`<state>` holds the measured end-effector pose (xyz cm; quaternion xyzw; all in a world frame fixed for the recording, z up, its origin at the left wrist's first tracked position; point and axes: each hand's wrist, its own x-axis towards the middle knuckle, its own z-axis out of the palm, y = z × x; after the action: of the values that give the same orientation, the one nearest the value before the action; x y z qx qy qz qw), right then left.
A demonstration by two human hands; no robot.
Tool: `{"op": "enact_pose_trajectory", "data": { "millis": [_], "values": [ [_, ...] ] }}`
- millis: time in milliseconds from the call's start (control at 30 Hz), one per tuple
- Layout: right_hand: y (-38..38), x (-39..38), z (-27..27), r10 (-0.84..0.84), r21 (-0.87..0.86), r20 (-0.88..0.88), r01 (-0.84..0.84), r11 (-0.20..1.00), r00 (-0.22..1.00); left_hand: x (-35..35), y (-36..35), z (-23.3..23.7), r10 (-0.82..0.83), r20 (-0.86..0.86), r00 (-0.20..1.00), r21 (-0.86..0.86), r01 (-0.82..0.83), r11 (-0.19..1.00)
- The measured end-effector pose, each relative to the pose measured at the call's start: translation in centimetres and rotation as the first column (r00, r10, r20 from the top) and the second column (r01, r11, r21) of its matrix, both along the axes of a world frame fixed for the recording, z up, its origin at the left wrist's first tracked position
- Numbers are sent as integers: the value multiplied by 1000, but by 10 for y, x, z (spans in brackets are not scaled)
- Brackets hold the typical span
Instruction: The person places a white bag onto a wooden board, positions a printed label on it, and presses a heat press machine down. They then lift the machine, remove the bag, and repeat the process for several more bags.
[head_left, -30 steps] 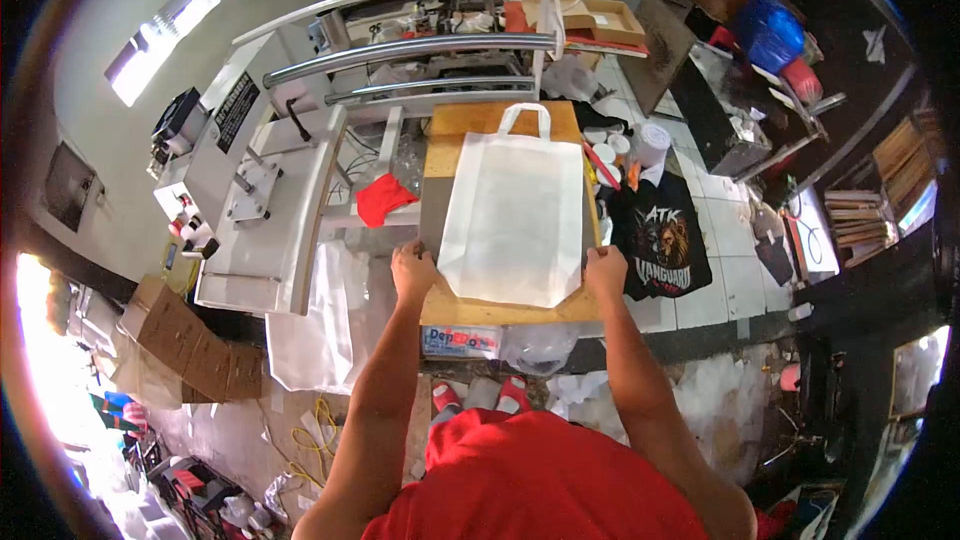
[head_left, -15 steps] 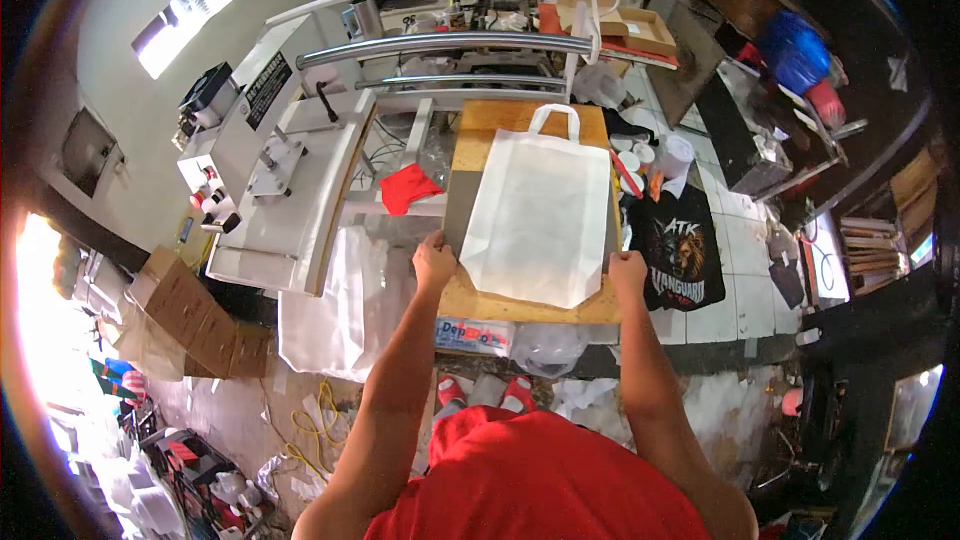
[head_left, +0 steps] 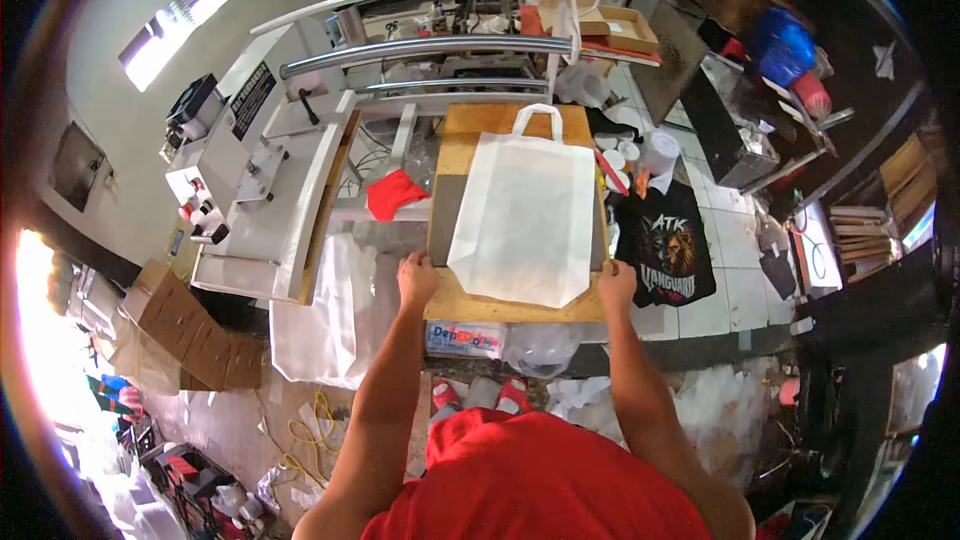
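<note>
A white tote bag (head_left: pixel 525 220) lies flat on a wooden board (head_left: pixel 470 306), its loop handle at the far end. Beneath the bag, a dark grey panel (head_left: pixel 445 215) shows at the left side. My left hand (head_left: pixel 417 280) is closed at the board's left edge, close to the panel's near corner. On the opposite edge, my right hand (head_left: pixel 617 286) is closed beside the bag's lower right corner. Both hands' fingertips are partly hidden at the edges.
Left of the board stands a white press machine (head_left: pixel 270 200) with metal rails (head_left: pixel 430 47) behind. A red cloth (head_left: pixel 396 195) lies between them. A black printed shirt (head_left: pixel 665 250), white tubs (head_left: pixel 660 152) and a clear plastic bag (head_left: pixel 540 348) surround the board. Cardboard boxes (head_left: pixel 190 325) stand lower left.
The whole view has shifted slightly, so the board, bag and machine appear a little further left. Both hands stay at the board's edges, and the bag keeps its place on it.
</note>
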<state>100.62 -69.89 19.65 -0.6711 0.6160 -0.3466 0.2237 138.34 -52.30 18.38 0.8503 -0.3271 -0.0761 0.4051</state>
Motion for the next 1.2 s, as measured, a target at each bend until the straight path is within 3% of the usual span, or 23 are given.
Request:
{"op": "enact_pose_trajectory", "data": {
  "millis": [133,267,400,500,600,700,900,933,1000,1067,1100,1167,1200],
  "values": [
    [14,3,-8,-33,-210,-18,28,977,999,-4,1,6,-49,39,998,-13,50,999],
    [16,4,-9,-47,-143,18,49,989,999,2,1,8,-75,46,996,105,70,992],
    [15,2,-15,-47,-199,-10,45,979,999,2,1,14,-67,-39,997,105,71,992],
    [15,0,-12,-54,-183,14,56,982,998,3,4,11,-65,-71,995,82,70,994],
    [17,3,-13,-13,-196,57,24,980,998,-9,11,28,-48,-102,994,-60,42,997],
    [18,5,-11,15,-200,74,0,980,997,-6,8,-2,-91,-7,996,-126,89,988],
    [21,3,-6,-19,-155,68,29,988,998,-20,7,15,24,4,1000,-57,-24,998],
    [19,3,-9,-29,-215,51,40,976,998,-25,8,20,19,2,1000,-57,-19,998],
    [20,5,-7,-41,-277,37,49,960,998,-36,10,39,55,281,958,-4,-56,998],
    [35,12,12,-114,-260,-140,74,963,984,-41,6,51,12,275,961,31,-21,999],
    [46,18,30,-113,-256,-142,74,964,983,-43,5,57,-31,269,963,67,14,998],
    [65,31,64,-39,131,-191,65,989,981,-50,2,70,-33,259,965,89,10,996],
    [65,34,64,-42,129,-190,68,989,981,-53,-2,75,-31,252,967,103,5,995]
  ]
}}
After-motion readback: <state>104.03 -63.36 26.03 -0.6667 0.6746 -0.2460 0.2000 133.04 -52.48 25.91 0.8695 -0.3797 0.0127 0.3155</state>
